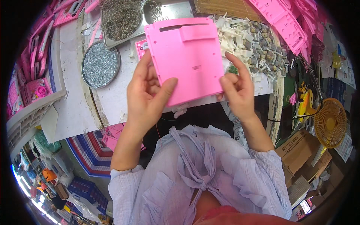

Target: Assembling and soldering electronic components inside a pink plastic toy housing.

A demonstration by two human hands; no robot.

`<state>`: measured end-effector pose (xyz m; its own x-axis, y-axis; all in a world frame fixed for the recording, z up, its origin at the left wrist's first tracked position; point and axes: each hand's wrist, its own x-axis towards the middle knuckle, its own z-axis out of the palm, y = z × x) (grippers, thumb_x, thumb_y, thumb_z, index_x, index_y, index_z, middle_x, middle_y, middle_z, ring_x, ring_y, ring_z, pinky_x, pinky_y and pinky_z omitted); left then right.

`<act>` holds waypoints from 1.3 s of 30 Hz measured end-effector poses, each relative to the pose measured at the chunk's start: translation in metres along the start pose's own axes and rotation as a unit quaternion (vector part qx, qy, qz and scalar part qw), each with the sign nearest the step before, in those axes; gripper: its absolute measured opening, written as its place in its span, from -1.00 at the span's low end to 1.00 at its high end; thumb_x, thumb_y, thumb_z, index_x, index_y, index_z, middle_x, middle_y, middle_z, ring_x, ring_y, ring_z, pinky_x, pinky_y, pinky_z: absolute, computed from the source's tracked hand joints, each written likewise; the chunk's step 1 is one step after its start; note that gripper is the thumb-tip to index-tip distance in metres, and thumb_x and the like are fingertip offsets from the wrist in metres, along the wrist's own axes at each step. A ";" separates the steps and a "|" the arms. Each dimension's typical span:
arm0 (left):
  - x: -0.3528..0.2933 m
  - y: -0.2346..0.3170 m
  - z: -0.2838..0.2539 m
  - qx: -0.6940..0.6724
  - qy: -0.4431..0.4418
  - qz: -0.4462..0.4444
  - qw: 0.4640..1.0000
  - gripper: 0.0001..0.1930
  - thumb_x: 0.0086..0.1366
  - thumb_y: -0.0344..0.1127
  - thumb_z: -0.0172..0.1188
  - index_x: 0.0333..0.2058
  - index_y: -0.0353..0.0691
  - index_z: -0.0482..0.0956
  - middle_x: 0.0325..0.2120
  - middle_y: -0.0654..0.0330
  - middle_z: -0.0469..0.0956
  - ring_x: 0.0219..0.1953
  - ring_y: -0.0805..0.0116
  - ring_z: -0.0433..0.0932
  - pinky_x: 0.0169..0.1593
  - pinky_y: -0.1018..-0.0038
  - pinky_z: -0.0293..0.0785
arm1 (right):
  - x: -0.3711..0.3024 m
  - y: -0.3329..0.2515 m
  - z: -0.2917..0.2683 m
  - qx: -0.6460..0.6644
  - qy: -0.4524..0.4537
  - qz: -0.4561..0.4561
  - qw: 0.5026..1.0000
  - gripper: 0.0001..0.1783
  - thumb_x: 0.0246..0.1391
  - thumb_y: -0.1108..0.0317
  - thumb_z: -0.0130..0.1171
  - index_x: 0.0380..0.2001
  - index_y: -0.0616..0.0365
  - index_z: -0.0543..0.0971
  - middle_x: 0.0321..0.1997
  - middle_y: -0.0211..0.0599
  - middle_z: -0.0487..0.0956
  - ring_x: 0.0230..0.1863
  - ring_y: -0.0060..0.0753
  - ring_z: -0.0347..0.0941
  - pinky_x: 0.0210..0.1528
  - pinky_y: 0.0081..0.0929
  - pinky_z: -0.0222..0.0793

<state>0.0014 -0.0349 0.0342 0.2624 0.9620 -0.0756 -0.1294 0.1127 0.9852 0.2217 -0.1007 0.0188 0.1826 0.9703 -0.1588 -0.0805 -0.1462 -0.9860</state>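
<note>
Crate (45,105): Pink plastic parts (37,89) are packed into an off-white container raised beside the table's left end.
Floor, left: Blue boxes (88,193) are stacked below, and a red, white and blue striped basket (87,155) is set partly under the table.
Worktop (71,108): The pale, scuffed surface is crossed by a dark seam.
Round dish (100,63): Small silvery metal pieces are heaped in it, just beside a metal tray (109,43) filled with tiny brownish-grey parts.
Left hand (146,90): The pink panel's left edge is grasped, the thumb laid over the near face and the other fingers tucked behind.
Pink panel (191,67): It is held tilted above the table's front edge, between both hands, its slot and raised block turned to the far end.
Right hand (238,86): The panel's lower right edge is pinched by the thumb against fingers partly hidden; the index finger is raised clear.
Heap, right: White plastic pieces (240,33) are piled beside greyish ones (262,48), with brown cardboard (228,7) laid behind.
Far right: More pink panels (279,24) are stacked at the top; a yellow fan (330,123) is stood above cardboard boxes (298,150).
</note>
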 end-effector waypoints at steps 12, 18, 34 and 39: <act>-0.007 -0.019 -0.043 0.336 0.024 0.049 0.940 -0.31 0.26 -0.31 0.36 0.32 -0.30 0.31 -0.66 0.32 0.32 -0.64 0.50 0.31 -0.52 0.53 0.26 | 0.030 0.012 0.007 -0.403 -0.133 -0.224 0.877 -0.54 0.25 0.35 0.22 0.20 0.13 0.50 -0.49 -0.15 0.62 -0.58 -0.21 0.51 -0.43 -0.38 0.41; -0.016 -0.013 -0.030 0.420 0.080 0.027 0.904 -0.37 0.26 -0.30 0.37 0.26 -0.31 0.37 -0.67 0.31 0.31 -0.65 0.46 0.33 -0.51 0.46 0.31 | 0.031 0.007 0.012 -0.433 -0.160 -0.208 0.862 -0.55 0.25 0.29 0.22 0.21 0.02 0.54 -0.34 -0.11 0.67 -0.47 -0.10 0.60 -0.36 -0.28 0.50; -0.016 -0.014 -0.061 0.261 -0.049 -0.005 0.964 -0.34 0.27 -0.37 0.38 0.30 -0.34 0.33 -0.55 0.42 0.32 -0.53 0.61 0.27 -0.38 0.62 0.29 | 0.033 -0.015 0.005 -0.617 -0.215 -0.205 0.729 -0.41 0.27 -0.04 0.18 0.35 -0.37 0.43 -0.74 -0.16 0.48 -0.66 -0.02 0.50 -0.55 -0.17 0.43; -0.011 -0.006 -0.089 0.319 0.056 0.023 0.946 -0.32 0.17 -0.27 0.46 0.23 -0.32 0.40 -0.49 0.23 0.47 -0.47 0.44 0.48 -0.35 0.49 0.43 | 0.050 -0.047 0.020 -0.644 -0.278 -0.223 0.677 -0.42 0.14 0.06 0.34 0.23 -0.15 0.56 -0.67 -0.11 0.53 -0.62 -0.04 0.53 -0.51 -0.20 0.44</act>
<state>-0.0854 -0.0238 0.0157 0.1629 0.9866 -0.0105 0.4746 -0.0690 0.8775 0.2154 -0.0412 0.0586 -0.5189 0.8435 -0.1390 0.8474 0.4862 -0.2134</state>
